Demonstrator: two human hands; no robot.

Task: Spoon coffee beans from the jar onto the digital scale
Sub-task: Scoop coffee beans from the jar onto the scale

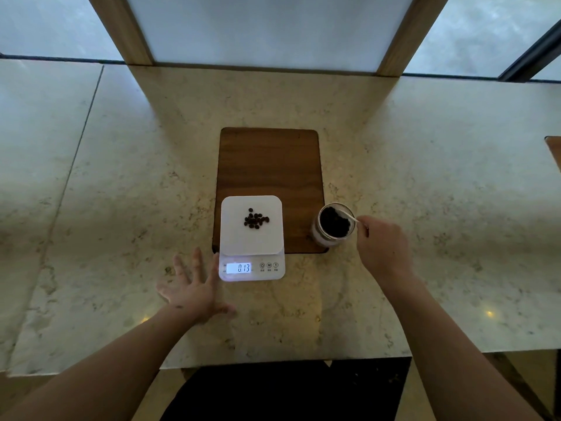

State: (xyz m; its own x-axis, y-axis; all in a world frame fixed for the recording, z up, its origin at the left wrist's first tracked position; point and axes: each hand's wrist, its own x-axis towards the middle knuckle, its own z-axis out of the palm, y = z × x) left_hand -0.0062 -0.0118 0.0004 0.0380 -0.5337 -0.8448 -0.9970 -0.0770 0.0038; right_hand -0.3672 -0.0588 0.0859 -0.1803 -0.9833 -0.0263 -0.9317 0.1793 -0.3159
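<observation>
A white digital scale (239, 238) stands at the front of a wooden board, its lit display reading 013. A small heap of coffee beans (255, 219) lies on its platform. To the right stands an open glass jar (334, 223) full of dark beans. My right hand (383, 249) pinches the handle of a thin light spoon (349, 216) whose bowl dips into the jar's mouth. My left hand (194, 287) rests flat on the counter with fingers spread, just left of the scale's display end.
The wooden board (270, 165) lies on a pale marble counter (425, 177). Another wooden piece (554, 150) shows at the right edge. A wood-framed window panel rises behind the counter. The counter's front edge runs close below my forearms.
</observation>
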